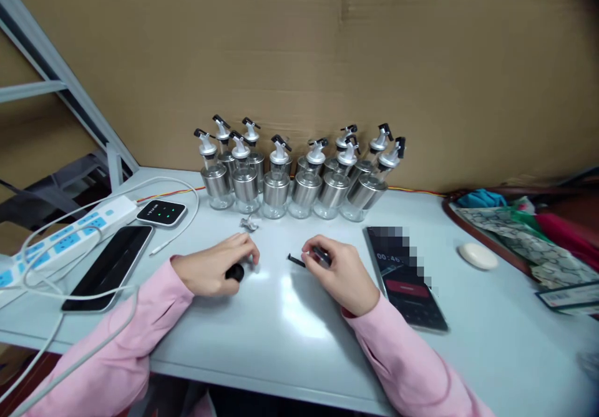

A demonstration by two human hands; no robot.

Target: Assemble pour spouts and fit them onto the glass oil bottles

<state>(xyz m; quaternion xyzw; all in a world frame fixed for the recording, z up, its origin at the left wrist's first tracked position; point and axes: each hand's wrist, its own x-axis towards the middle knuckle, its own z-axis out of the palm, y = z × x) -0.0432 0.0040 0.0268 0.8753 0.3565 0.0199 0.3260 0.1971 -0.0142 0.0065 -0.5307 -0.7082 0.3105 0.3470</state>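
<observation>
My left hand (215, 266) is closed around a round black piece (234, 272), mostly hidden by the fingers, just above the table. My right hand (344, 270) pinches a small black part (322, 255). A thin black lever-like strip (296, 260) sticks out to the left of those fingertips; whether it is one piece with the part I cannot tell. Between and behind my hands lies a small silver spout piece (249, 223). Beyond it stand several glass bottles (276, 193) with steel sleeves, topped by silver pour spouts (279, 153) with black flip levers.
A phone (412, 298) showing a timer lies right of my right hand, with a white oval object (478, 256) farther right. At left are another phone (110, 267), a small black device (161, 212), a power strip (70, 242) and a looping white cable (189, 217). Cardboard (299, 61) closes the back.
</observation>
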